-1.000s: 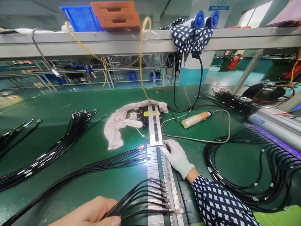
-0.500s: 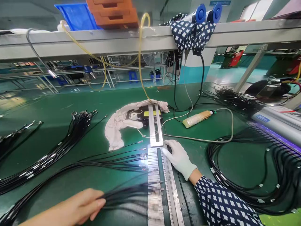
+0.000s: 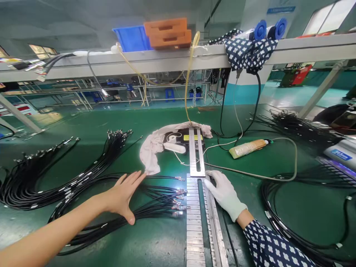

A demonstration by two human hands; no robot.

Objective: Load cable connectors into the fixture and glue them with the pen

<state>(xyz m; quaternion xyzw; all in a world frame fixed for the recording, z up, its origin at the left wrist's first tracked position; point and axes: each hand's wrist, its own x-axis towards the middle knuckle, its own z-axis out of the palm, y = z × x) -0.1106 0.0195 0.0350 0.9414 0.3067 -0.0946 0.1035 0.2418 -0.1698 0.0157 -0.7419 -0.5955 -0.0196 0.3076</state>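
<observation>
My bare left hand (image 3: 125,198) is open, fingers spread, over a bundle of black cables (image 3: 155,211). The metal connector ends (image 3: 178,214) of those cables point right, towards a slotted metal strip (image 3: 195,222). My right hand (image 3: 225,194), in a white glove, is at the right edge of this metal fixture, near the end of a slotted metal plate (image 3: 193,159). Its thumb and forefinger close round a dark part largely hidden by the glove. Beyond the plate are a black box (image 3: 183,138) and a pale cloth (image 3: 150,154).
More black cable bundles lie at the left (image 3: 30,181) and in a coil (image 3: 267,218) at the right. A glue-like bottle (image 3: 247,148) with a thin hose rests behind my right hand. A grey shelf beam (image 3: 167,61) crosses above, holding orange bins (image 3: 168,37) and a blue bin (image 3: 132,39).
My left hand has let go of the cable bundle it held at the strip's lower part; it has moved up and right, fingers spread. The cables now lie left of the strip. The view has shifted left.
</observation>
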